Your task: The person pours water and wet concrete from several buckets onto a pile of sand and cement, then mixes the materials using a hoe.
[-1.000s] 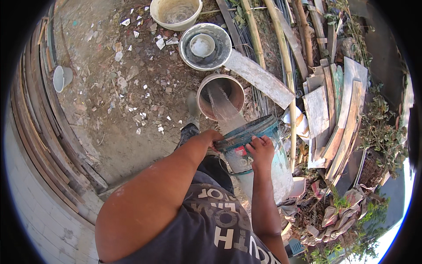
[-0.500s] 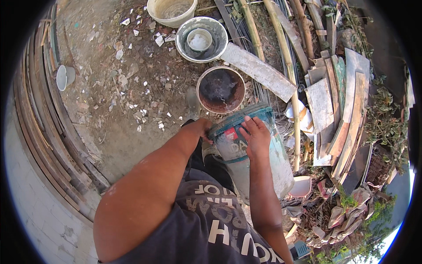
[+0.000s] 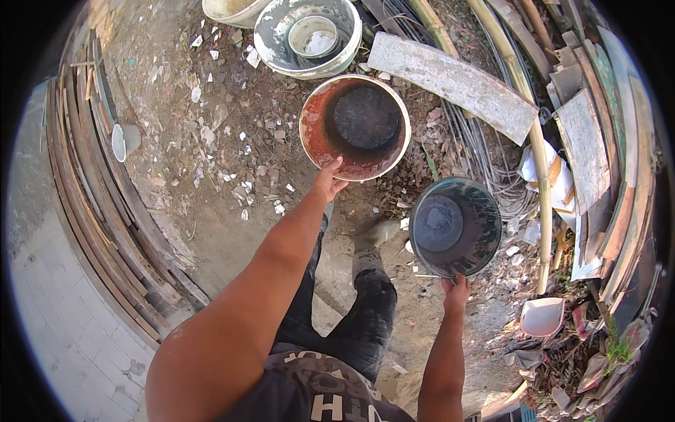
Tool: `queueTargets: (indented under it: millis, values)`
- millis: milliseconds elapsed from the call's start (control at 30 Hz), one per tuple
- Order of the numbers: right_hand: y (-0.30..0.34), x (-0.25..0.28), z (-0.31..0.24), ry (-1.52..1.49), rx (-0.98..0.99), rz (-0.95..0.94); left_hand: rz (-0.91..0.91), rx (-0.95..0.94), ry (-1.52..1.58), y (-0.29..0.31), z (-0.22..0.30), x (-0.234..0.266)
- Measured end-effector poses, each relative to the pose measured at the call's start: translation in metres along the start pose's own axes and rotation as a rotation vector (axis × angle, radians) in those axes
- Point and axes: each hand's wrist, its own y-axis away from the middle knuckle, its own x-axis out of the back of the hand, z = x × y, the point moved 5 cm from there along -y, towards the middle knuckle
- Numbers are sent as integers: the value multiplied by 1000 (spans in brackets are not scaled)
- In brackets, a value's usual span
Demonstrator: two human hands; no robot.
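Note:
My left hand [image 3: 330,180] is closed on the near rim of a bucket with a reddish-brown inside [image 3: 318,133] and a pale rim. Its bottom looks dark; I cannot tell if that is liquid. To the right and nearer me, my right hand [image 3: 455,292] grips the near rim of a dark grey-green bucket [image 3: 485,232]. Its mouth faces up, and a round grey bottom shows inside. The two buckets stand apart. Both thumbs lie on the rims, with the other fingers partly hidden below them.
Beyond stands a grey-white tub [image 3: 271,39] with a small pail [image 3: 313,36] in it. A flat board [image 3: 450,81], bamboo poles [image 3: 541,204] and cables lie at right. Long planks [image 3: 105,211] line the left, near a small white bucket [image 3: 126,141]. White shards dot the dirt.
The bucket both hands held tilted is now lower, at right, mouth up, with only my right hand on it. My left hand has moved to the reddish-brown bucket's rim.

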Motion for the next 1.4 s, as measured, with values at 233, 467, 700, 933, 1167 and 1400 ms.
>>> queueTargets:
  millis: [233, 467, 700, 933, 1167, 1400]
  values:
    - [-15, -7, 80, 272, -450, 9, 8, -74, -31, 31, -2, -51]
    - [152, -191, -29, 332, 33, -448, -110, -29, -190, 220, 24, -5]
    - [246, -334, -95, -38, 102, -294, -219, -172, -588, 242, 213, -65]
    - [271, -366, -167, 82, 170, -197, -208, -95, -564, 266, 254, -84]
    - [328, -467, -301, 254, 447, -269, -245, 159, -167, 236, 309, -114]
    - [396, -563, -346, 1062, 950, -129, -115, 201, 217, 183, 266, -112]
